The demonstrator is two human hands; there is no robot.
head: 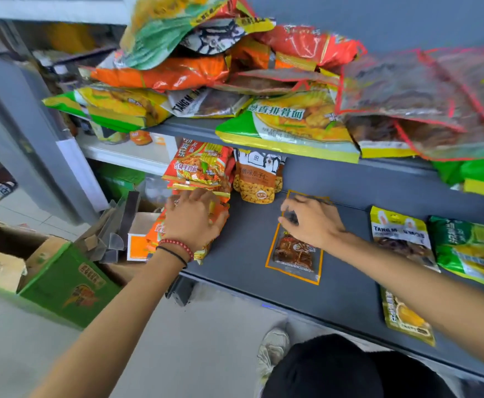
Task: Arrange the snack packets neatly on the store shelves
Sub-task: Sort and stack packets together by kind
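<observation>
Mid-sorting on the shelf (246, 242): left hand (195, 219) presses flat, fingers spread, on orange noodle packets (153, 232); right hand (312, 222) pinches the orange-edged clear packet (295, 254) beneath it, which probably needs lifting upright next.

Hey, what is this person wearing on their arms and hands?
No gloves or sleeves show; both forearms are bare. The left hand has a red beaded bracelet at the wrist, with a thin black band just behind it. The right hand and its wrist carry nothing visible.
</observation>
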